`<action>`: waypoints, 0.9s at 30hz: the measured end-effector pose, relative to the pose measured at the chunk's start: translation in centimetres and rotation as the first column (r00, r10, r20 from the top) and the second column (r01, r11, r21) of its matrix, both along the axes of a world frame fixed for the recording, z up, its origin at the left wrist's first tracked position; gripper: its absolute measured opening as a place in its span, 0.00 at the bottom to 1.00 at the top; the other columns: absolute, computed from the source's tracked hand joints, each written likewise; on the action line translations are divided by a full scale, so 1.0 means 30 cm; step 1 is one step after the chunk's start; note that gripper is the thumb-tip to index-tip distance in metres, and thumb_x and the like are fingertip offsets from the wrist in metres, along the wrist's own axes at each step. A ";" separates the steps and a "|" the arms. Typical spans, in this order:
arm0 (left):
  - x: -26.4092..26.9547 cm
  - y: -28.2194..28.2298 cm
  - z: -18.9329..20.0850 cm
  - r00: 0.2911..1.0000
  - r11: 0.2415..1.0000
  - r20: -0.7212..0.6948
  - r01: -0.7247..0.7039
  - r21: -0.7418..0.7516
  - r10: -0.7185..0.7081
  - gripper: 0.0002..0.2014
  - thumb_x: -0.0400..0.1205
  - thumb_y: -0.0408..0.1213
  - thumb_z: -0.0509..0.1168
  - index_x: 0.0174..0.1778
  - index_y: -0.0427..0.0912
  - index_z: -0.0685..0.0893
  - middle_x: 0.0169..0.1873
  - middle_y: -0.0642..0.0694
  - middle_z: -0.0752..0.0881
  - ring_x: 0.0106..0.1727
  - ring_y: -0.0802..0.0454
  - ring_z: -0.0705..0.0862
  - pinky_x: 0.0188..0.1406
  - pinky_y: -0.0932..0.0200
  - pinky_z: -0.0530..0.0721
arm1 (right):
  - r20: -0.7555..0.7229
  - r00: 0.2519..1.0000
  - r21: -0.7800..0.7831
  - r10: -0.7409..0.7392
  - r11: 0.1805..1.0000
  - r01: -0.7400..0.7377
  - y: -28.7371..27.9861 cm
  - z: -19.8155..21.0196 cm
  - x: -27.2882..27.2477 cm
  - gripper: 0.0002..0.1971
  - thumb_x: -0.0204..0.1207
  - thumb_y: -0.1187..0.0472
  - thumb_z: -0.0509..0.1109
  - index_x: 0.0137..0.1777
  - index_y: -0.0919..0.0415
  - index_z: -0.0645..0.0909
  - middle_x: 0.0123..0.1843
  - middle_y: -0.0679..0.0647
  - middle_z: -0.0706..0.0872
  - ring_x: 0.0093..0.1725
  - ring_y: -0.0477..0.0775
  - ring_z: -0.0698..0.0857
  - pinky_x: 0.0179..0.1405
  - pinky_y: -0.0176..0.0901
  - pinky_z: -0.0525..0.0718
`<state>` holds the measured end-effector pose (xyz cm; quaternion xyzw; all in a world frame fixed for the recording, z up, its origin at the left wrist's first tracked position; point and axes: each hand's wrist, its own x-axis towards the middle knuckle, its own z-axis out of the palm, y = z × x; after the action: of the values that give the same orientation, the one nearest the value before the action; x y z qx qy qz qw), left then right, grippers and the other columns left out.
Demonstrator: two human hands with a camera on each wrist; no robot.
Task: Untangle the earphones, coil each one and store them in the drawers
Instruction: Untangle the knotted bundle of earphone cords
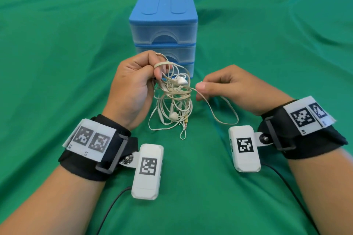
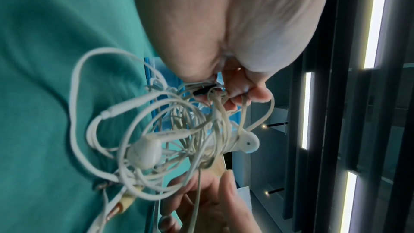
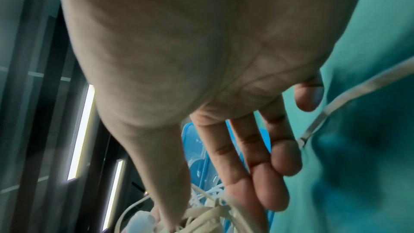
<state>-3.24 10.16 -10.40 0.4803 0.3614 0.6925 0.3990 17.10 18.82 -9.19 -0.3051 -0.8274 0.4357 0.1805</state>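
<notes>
Head view is giving the whole layout: green cloth surface (image 1: 267, 34), one blue drawer unit (image 1: 163, 30) standing upright behind the hands, three drawers stacked, all closed. Left wrist view is showing what the head view is not: earbud detail inside the tangle, plus ceiling light strips behind. Right wrist view is mostly filling with palm; only a little cord is showing at its bottom edge.

Left hand (image 1: 131, 86) is curling its fingers around the top of the tangled earphones (image 1: 174, 99), holding the bundle up in front of the drawer unit; a loop is passing over one finger. The bundle's lower loops and gold plugs are hanging down to the cloth, seemingly touching it.

Right hand (image 1: 235, 89) is pinching a single strand between thumb and forefinger, just right of the knot. Its other fingers (image 3: 264, 171) are lying loosely extended, not gripping. The strand is trailing back in a long loop onto the cloth toward the right wrist.

Count: two hands, two wrist bands with white camera boxes, one drawer unit. Cords look like two sets, one whiter and one cream, though the knot is too dense to be sure. Three earbuds are visible across views; two are clear in the left wrist view (image 2: 143, 150).
</notes>
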 end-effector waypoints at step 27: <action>-0.025 0.000 -0.011 0.824 0.905 -0.537 -0.353 -0.239 0.180 0.18 0.83 0.48 0.58 0.45 0.44 0.92 0.53 0.49 0.90 0.53 0.60 0.84 0.51 0.64 0.75 | -0.416 0.901 -0.188 -0.123 0.981 0.048 0.018 -0.003 0.001 0.08 0.80 0.75 0.67 0.50 0.68 0.87 0.32 0.58 0.85 0.31 0.48 0.83 0.31 0.36 0.81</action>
<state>-4.00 10.16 -10.74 0.5146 0.6267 0.5227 0.2630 17.12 19.37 -9.26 -0.2533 -0.7128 0.5535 0.3484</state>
